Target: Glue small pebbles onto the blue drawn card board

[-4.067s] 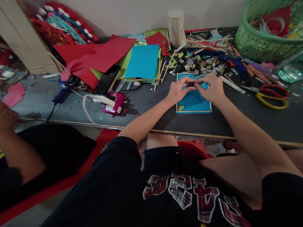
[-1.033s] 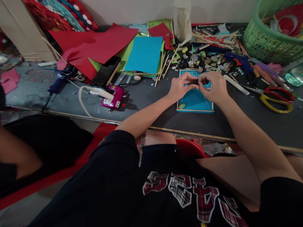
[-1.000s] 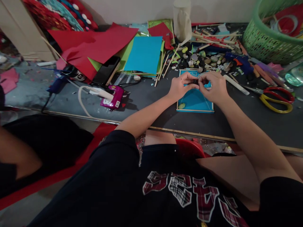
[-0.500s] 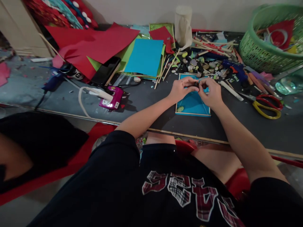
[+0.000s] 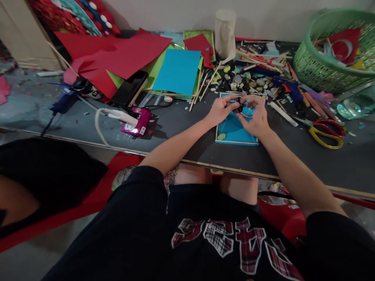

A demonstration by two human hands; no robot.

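Note:
My left hand (image 5: pixel 220 110) and my right hand (image 5: pixel 255 116) meet over a small blue card (image 5: pixel 233 130) framed with thin sticks, which lies flat on the dark table (image 5: pixel 181 125). Both hands pinch a small dark piece (image 5: pixel 239 104) between their fingertips, just above the card's far edge. A green pebble (image 5: pixel 222 136) sits on the card's near left corner. Just beyond the card lies a heap of small pebbles (image 5: pixel 243 80).
Red, green and blue paper sheets (image 5: pixel 175 70) cover the far left. A black phone (image 5: pixel 129 88), a pink device (image 5: pixel 137 124), glue guns (image 5: pixel 288 86), scissors (image 5: pixel 326 133), loose sticks, a paper roll (image 5: pixel 225 29) and a green basket (image 5: pixel 331 50) surround the card. Another person's arm (image 5: pixel 17 195) is at the left.
The view has drifted a little; my hands stay joined over the card, still working the small dark piece. My right fingers have spread slightly.

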